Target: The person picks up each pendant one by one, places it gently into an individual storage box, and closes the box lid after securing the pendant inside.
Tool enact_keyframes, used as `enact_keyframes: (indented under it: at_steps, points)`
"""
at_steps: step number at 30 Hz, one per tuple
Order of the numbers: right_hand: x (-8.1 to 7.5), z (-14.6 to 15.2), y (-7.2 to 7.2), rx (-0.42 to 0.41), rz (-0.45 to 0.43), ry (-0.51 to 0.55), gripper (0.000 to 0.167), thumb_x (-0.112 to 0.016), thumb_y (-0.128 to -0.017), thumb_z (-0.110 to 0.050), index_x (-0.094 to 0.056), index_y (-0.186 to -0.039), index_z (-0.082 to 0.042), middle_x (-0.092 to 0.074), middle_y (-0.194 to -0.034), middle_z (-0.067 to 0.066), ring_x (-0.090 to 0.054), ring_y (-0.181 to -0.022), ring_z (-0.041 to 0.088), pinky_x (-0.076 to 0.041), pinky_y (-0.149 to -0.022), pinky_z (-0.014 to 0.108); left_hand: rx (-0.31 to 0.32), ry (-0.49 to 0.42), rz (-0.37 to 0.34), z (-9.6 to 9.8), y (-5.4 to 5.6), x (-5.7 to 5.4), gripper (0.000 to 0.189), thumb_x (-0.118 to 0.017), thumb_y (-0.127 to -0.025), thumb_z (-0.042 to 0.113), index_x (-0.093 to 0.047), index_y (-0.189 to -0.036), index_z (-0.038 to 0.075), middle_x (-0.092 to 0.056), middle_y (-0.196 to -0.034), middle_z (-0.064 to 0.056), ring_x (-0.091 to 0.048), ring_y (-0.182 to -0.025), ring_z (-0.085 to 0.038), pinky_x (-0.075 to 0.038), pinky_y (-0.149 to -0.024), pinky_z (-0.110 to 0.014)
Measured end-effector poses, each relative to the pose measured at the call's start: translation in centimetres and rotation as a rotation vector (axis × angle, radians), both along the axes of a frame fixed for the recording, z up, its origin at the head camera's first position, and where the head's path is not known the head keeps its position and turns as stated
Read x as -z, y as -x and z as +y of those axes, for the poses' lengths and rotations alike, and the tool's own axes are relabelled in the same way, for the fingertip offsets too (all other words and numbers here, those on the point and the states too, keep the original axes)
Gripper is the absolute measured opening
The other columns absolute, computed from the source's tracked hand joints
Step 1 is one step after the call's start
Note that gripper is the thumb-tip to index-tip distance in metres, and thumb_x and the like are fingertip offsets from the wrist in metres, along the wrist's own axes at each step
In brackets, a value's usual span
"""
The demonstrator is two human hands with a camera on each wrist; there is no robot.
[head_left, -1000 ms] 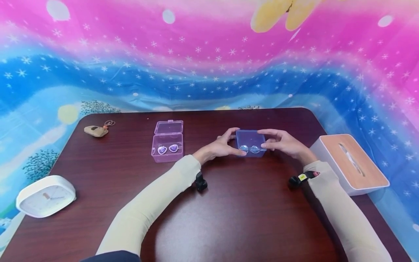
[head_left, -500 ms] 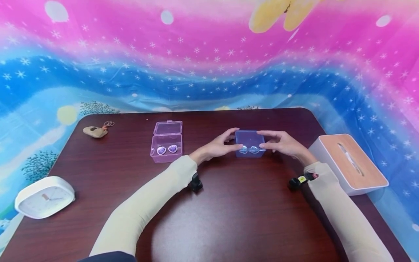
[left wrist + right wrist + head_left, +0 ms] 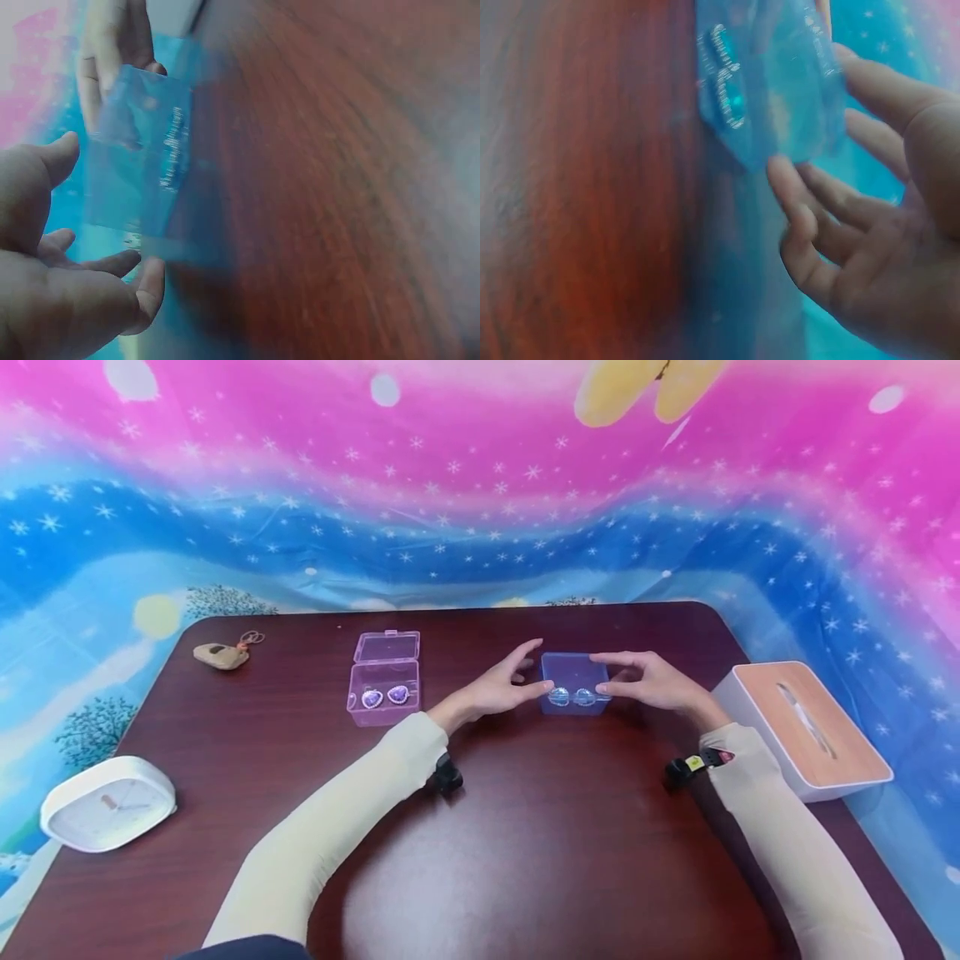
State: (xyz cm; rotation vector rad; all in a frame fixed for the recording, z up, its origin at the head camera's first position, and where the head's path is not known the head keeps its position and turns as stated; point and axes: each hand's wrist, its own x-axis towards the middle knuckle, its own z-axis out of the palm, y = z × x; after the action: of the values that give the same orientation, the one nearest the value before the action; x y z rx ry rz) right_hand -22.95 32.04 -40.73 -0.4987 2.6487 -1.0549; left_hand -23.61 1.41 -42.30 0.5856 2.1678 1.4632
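A translucent blue plastic box (image 3: pixel 574 674) with its lid down is on the table in front of me. Two blue gems with silvery beaded rims (image 3: pixel 731 99) show through its wall. My left hand (image 3: pixel 501 687), fingers spread, is at the box's left side; in the left wrist view its fingers (image 3: pixel 151 292) appear apart from the box. At the right end, my right hand (image 3: pixel 660 680) holds the box between the thumb near the front corner and the index finger at the back corner. Some of the right fingers are behind the box in the head view.
A pink box (image 3: pixel 382 714) stands with its lid raised, holding two purple heart-shaped gems (image 3: pixel 397 695). A tan whistle-shaped object with a cord (image 3: pixel 220 655) lies at the far left. There is a white clock (image 3: pixel 108 804) at left and a wood-topped tissue box (image 3: pixel 810 727) at right.
My left hand has drawn back slightly to the left, its thumb leaving the front of the blue box and its fingers spreading. My right hand stays at the box's right end.
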Motion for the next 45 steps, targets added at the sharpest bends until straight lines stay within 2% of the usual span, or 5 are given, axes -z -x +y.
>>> enact_keyframes:
  at_steps: [10, 15, 21, 34, 45]
  points:
    - [-4.7, -7.0, -1.9, 0.044, 0.449, -0.045, 0.035, -0.078, -0.092, -0.026, -0.074, -0.125, -0.012, -0.065, -0.135, 0.012, -0.062, -0.122, 0.032, -0.049, -0.101, 0.052, -0.09, -0.039, 0.279, -10.9, -4.1, -4.5, 0.054, -0.061, -0.104, 0.018, -0.044, -0.155, 0.019, -0.056, -0.148, -0.013, -0.054, -0.136, -0.033, -0.045, -0.113, -0.054]
    - [-5.6, -12.3, -2.1, -0.084, 0.36, 0.035, 0.029, -0.073, -0.097, -0.025, -0.074, -0.123, -0.014, -0.074, -0.12, 0.008, -0.071, -0.093, 0.019, -0.057, -0.083, 0.039, -0.223, 0.106, 0.337, -18.2, -5.0, -4.9, 0.065, -0.066, -0.102, 0.026, -0.036, -0.159, 0.019, -0.049, -0.153, -0.02, -0.054, -0.133, -0.042, -0.047, -0.108, -0.059]
    - [-3.1, -19.2, 0.4, -0.146, 0.181, -0.008, 0.04, -0.067, -0.1, -0.032, -0.068, -0.133, -0.01, -0.074, -0.124, 0.009, -0.068, -0.083, 0.017, -0.055, -0.086, 0.035, -0.183, 0.242, 0.142, -23.5, -5.4, -3.3, 0.098, -0.074, -0.095, 0.033, -0.01, -0.165, 0.01, -0.033, -0.16, -0.027, -0.038, -0.145, -0.045, -0.04, -0.113, -0.061]
    - [1.6, -27.2, 6.4, 0.074, -0.426, 0.323, 0.046, -0.057, -0.105, -0.04, -0.064, -0.136, -0.008, -0.076, -0.12, 0.008, -0.069, -0.074, 0.013, -0.051, -0.061, 0.027, -0.145, 0.169, -0.056, -24.1, -3.1, -0.1, 0.099, -0.08, -0.09, 0.024, -0.014, -0.163, 0.01, -0.036, -0.154, -0.026, -0.048, -0.132, -0.038, -0.047, -0.101, -0.037]
    - [2.6, -27.8, 6.8, 0.113, -0.43, 0.391, 0.033, -0.065, -0.102, -0.034, -0.073, -0.126, -0.013, -0.079, -0.111, 0.005, -0.067, -0.07, 0.009, -0.047, -0.055, 0.023, -0.2, 0.158, 0.03, -24.0, -3.0, 0.9, 0.087, -0.083, -0.088, 0.023, -0.033, -0.156, 0.006, -0.051, -0.142, -0.024, -0.054, -0.115, -0.032, -0.051, -0.083, -0.027]
